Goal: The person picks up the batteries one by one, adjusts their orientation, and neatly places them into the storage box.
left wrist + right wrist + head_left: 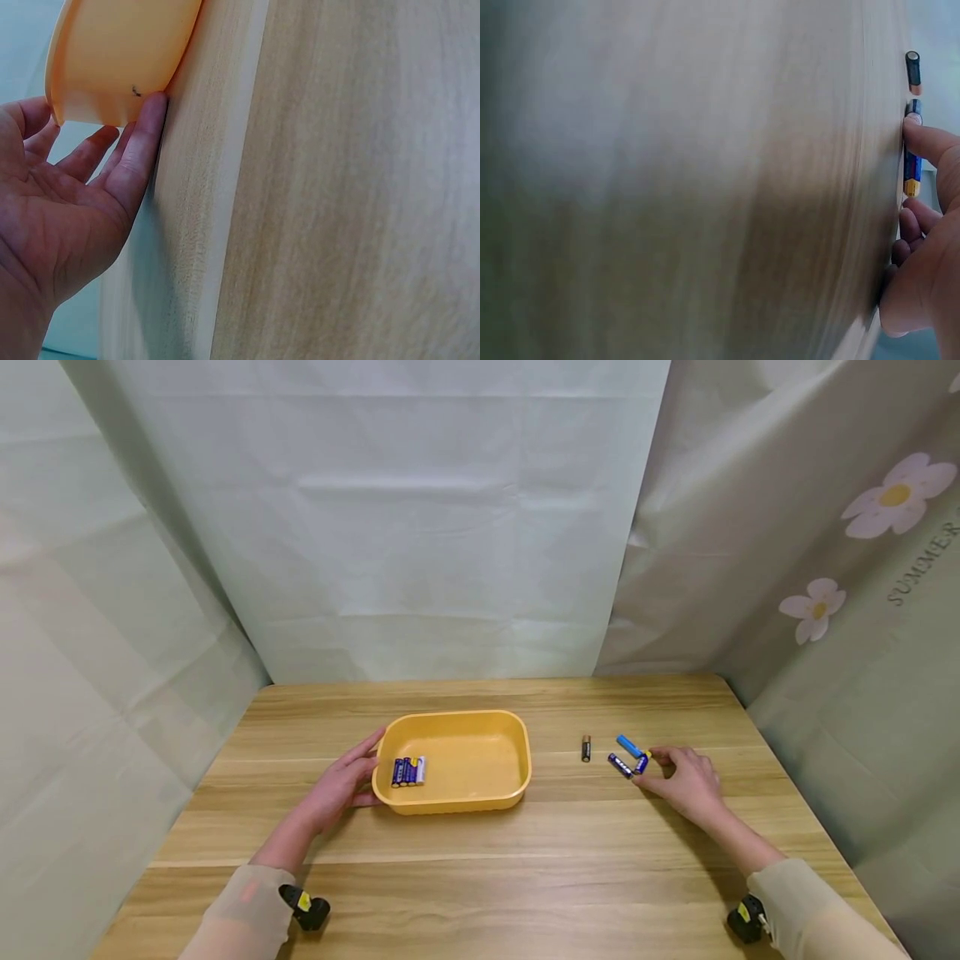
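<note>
My left hand (335,791) holds the left end of a yellow plastic tray (453,804), its fingers and thumb against the outer wall. The left wrist view shows the fingertips touching that tray (124,67). Inside, at the left, several batteries (408,772) lie side by side, blue ones and a white one. Over on the right, my right hand (688,783) pinches a blue battery with a yellow end (642,763) lengthwise between thumb and forefinger, low at the table. Close beside it lie a dark blue battery (620,766) and a light blue battery (629,746).
A black battery with a copper end (586,748) stands apart, between the tray and the other loose batteries. All of this is on a wooden table (480,885). Pale curtains (450,527) hang behind and along both sides of it.
</note>
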`<state>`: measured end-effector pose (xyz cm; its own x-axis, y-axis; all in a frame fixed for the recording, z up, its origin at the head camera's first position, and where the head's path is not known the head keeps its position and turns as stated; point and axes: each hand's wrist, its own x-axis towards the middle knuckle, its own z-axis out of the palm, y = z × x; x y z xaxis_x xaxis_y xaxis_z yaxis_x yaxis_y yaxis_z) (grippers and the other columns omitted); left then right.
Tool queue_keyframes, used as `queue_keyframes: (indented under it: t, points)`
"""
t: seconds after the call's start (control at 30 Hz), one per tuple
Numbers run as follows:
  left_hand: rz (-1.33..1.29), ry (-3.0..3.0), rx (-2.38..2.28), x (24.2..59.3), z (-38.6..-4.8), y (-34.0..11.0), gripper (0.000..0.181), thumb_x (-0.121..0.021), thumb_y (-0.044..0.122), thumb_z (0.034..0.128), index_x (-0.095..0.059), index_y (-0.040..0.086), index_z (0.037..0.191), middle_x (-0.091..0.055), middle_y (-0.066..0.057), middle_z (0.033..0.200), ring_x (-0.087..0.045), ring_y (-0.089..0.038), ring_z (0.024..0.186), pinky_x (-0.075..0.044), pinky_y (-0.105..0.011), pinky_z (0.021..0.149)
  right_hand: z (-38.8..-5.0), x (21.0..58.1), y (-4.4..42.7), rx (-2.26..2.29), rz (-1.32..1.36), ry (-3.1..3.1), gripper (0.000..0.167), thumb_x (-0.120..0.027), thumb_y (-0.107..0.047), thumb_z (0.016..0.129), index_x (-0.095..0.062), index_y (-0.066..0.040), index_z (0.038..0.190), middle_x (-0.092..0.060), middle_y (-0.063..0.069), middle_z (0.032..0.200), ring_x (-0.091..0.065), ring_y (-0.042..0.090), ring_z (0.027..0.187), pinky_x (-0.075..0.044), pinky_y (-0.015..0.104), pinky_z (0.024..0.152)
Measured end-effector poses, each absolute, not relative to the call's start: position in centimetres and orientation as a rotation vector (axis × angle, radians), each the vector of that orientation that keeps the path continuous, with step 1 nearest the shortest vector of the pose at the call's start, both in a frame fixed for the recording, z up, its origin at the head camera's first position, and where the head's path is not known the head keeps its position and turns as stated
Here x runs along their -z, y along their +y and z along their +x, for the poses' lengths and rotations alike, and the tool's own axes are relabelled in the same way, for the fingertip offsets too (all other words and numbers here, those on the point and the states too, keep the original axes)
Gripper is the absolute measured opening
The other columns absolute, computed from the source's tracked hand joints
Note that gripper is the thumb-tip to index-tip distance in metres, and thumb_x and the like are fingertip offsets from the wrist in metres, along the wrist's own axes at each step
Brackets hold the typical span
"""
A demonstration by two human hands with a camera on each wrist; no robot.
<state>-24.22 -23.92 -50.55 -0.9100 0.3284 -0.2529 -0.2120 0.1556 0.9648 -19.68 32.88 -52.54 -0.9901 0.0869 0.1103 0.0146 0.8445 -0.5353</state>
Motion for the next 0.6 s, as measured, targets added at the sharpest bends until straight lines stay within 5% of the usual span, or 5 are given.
queue_keyframes:
  t: [0.47, 0.6]
  points:
    - [0.107, 2.028, -1.822, 50.88, -24.4, -23.95, 0.058, -0.043, 0.028, 0.1108, -0.022, 0.034, 0.164, -0.027, -0.017, 0.166, -0.051, -0.04, 0.133, -0.058, -0.047, 0.089, -19.75, 52.64, 32.94, -0.886, -0.101, -2.854, 0.066, -0.085, -0.046, 0.082, -0.065, -0.001, 0.127, -0.065, 0.02, 0.118, -0.049, 0.041, 0.108, -0.035, 0.058, 0.087]
    - [0.104, 2.028, -1.823, 50.9, -24.36, -23.92, 0.058, -0.043, 0.027, 0.111, -0.022, 0.034, 0.164, -0.026, -0.017, 0.166, -0.051, -0.039, 0.133, -0.058, -0.047, 0.089, -19.75, 52.42, 33.12, -0.986, -0.102, -2.801, 0.063, -0.085, -0.036, 0.084, -0.063, 0.003, 0.128, -0.068, 0.019, 0.113, -0.055, 0.037, 0.104, -0.039, 0.048, 0.085]
